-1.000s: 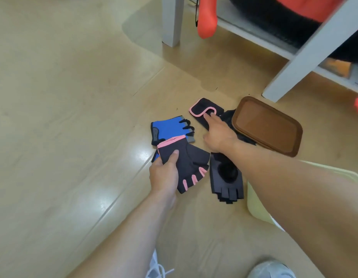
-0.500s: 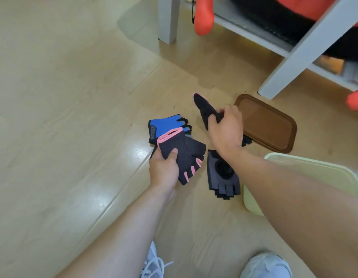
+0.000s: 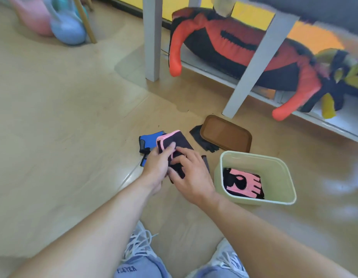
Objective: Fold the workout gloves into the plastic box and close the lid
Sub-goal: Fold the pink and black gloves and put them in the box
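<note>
A black glove with pink trim (image 3: 177,141) is held above the wooden floor by both hands. My left hand (image 3: 157,167) grips its near edge with the thumb on top. My right hand (image 3: 191,173) lies over the lower part, fingers curled onto the fabric. Behind it a blue glove (image 3: 148,140) lies on the floor. A pale green plastic box (image 3: 282,177) stands open to the right, with a folded black and pink glove (image 3: 244,182) inside. The brown lid (image 3: 226,133) lies behind the box, partly covering a black glove (image 3: 198,135).
White shelf legs (image 3: 152,37) rise behind the lid, with a red and black plush toy (image 3: 234,45) on the low shelf. Pink and blue kettlebells (image 3: 53,21) stand at the far left. My two sneakers (image 3: 140,249) are at the bottom edge.
A black and pink glove now lies folded in the box. My right hand has come back to join the left on the pink-trimmed glove. The camera has tilted up.
</note>
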### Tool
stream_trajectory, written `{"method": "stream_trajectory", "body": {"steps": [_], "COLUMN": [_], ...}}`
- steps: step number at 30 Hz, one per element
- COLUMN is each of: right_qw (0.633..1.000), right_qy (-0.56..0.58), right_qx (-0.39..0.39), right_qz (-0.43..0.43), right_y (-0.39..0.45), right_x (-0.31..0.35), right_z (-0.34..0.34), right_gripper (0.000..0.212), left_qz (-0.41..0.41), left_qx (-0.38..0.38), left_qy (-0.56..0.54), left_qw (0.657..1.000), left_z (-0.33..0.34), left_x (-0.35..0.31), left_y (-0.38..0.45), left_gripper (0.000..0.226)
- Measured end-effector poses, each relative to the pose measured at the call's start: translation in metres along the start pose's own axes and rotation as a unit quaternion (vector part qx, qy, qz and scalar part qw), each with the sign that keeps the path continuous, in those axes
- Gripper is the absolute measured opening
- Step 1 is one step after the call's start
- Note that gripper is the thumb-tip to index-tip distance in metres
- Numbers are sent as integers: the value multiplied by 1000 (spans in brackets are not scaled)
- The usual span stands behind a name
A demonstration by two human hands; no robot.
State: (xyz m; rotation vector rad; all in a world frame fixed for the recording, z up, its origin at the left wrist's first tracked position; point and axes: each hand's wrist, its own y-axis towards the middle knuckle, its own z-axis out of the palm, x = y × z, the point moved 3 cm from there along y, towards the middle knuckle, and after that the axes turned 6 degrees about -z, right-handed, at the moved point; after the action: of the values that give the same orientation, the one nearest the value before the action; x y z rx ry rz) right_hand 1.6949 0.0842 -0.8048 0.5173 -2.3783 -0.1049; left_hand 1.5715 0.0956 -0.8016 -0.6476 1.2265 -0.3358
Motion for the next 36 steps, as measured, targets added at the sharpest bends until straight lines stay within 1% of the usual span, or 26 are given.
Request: {"method": "stream_trajectory", "body": {"steps": [1,2,3,4,6,7,8,10,14,18,22,25,27,29,31,32,34,36], "right_qw": [999,995,987,975,942,921,907,907,921,915,909,900,899,912,925,923,907,903], "right_qy": [31,55,68,87,184,246,283,271,224,231,244,275,289,269,246,251,279,275], "right_qx": [-29,-75,-120,-150,-142,-127,-114,-104,-86,-70,-53,-40,-26,3,44,61,82,95], "right_qz": [19,46,86,139,243,273,290,304,306,324,334,336,328,309,287,285,304,315], "right_y": [-3,-6,-9,-12,-20,-25,-30,-36,-39,-35,-29,-25,-24,-24,-24,-24,-26,-27], "right_x": [2,2,2,1,-4,-6,-7,-11,-24,-41,-52,-57,-58,-60,-62,-64,-65,-63], "right_z": [-9,-20,-31,-43,-59,-62,-63,-60,-48,-38,-27,-26,-27,-26,-25,-24,-24,-25], "right_gripper": [20,16,19,28,46,47,44,38,23,22,22,30,44,60,64,61,46,36], "left_qz": [2,-2,-12,-19,-34,-39,-44,-52,-53,-40,-15,-1,6,9,5,2,-1,-4], "left_qx": [-13,-18,-13,0,31,41,50,64,60,66,72,68,70,82,93,97,98,81], "left_qy": [7,-1,-17,-32,-47,-45,-42,-47,-55,-37,-15,-2,2,11,21,23,18,1], "left_qw": [1000,1000,1000,999,998,997,997,995,995,996,997,998,998,997,995,995,995,997], "left_z": [0,0,1,3,5,6,7,7,6,6,3,1,1,2,2,3,6,6], "left_x": [1,3,5,8,13,16,20,28,40,47,47,48,47,48,50,51,52,52], "left_y": [-4,-8,-13,-18,-25,-27,-28,-27,-23,-14,-3,2,3,4,5,5,3,2], "left_gripper": [24,22,21,22,23,25,27,30,26,21,25,28,29,28,26,26,25,25]}}
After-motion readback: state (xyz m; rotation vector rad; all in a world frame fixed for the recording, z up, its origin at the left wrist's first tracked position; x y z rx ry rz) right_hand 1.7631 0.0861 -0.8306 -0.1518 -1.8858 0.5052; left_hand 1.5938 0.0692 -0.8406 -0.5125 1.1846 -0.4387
